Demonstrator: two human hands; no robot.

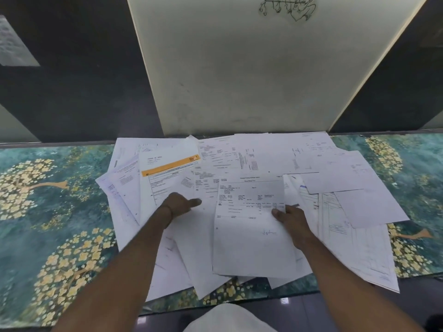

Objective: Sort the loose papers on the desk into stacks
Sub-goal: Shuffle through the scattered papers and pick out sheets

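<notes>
Several loose white papers lie scattered and overlapping across the middle of the desk. One sheet with an orange band lies at the back left of the pile. My right hand pinches the right edge of a printed sheet with a signature, thumb on top, lifting it above the pile. My left hand lies on the papers to the left of that sheet, thumb stretched toward it; its other fingers are hidden.
The desk surface is teal with yellow flower prints, bare at left and right of the pile. A pale wall panel rises behind the desk between dark panels. The desk's front edge runs near my body.
</notes>
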